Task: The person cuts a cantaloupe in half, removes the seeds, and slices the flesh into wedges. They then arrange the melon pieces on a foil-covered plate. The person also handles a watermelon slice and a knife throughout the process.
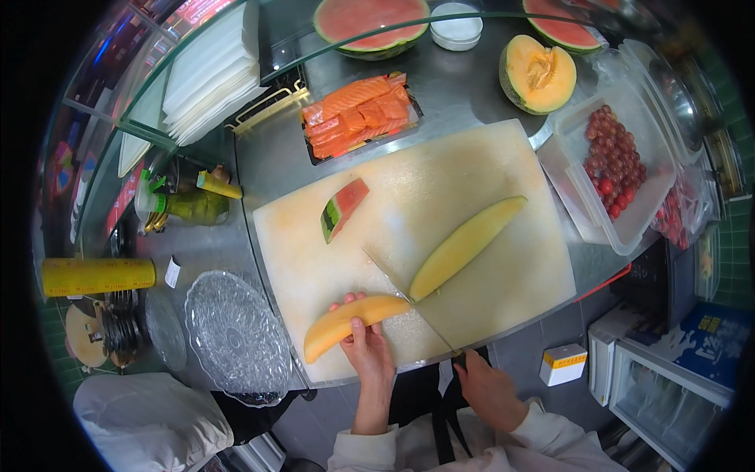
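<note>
My left hand (368,345) holds a curved wedge of orange melon flesh (339,321) over the near left part of a white cutting board (489,156), thumb on the near side and fingertips behind. In my right hand (486,386) is the handle of a long knife (433,328). Its thin blade, seen almost edge-on, slants up and left past the right tip of the wedge. Whether blade and wedge touch, I cannot tell. A long yellow-green strip of melon rind (466,248) lies right of the blade. Farther back on the board rests a small watermelon piece with rind (345,209).
Behind the board are a tray of sliced salmon (357,115), a halved melon (538,75) and a cut watermelon (371,26). A plastic bin (560,171) of grapes (613,153) stands right. A glass platter (236,336) lies left, near another person's sleeve (150,413).
</note>
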{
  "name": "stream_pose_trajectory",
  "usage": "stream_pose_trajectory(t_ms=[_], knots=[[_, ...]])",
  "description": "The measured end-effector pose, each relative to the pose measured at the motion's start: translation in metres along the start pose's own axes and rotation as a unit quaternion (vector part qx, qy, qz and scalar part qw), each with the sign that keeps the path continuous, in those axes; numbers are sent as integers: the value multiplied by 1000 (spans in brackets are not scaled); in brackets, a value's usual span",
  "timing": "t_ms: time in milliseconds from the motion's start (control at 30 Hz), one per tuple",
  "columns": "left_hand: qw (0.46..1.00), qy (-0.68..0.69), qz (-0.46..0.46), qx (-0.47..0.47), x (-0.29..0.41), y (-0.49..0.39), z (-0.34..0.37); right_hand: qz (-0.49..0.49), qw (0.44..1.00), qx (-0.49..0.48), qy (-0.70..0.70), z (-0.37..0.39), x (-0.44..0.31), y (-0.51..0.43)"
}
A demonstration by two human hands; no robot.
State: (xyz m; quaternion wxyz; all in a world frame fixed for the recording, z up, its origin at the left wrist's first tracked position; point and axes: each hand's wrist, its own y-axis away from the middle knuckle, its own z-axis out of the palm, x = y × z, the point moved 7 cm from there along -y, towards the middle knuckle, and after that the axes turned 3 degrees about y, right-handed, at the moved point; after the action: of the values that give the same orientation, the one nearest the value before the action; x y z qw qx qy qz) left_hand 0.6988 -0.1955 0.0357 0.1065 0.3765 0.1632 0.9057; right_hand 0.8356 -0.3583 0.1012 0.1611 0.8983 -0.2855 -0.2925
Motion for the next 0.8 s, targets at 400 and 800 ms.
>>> stream_pose_trajectory(t_ms=[400,800], knots=[[960,-281,10,16,100,1,16,-37,980,146,-128,-110,45,36],[470,-838,190,-201,101,-16,58,-30,976,212,29,-111,87,17]])
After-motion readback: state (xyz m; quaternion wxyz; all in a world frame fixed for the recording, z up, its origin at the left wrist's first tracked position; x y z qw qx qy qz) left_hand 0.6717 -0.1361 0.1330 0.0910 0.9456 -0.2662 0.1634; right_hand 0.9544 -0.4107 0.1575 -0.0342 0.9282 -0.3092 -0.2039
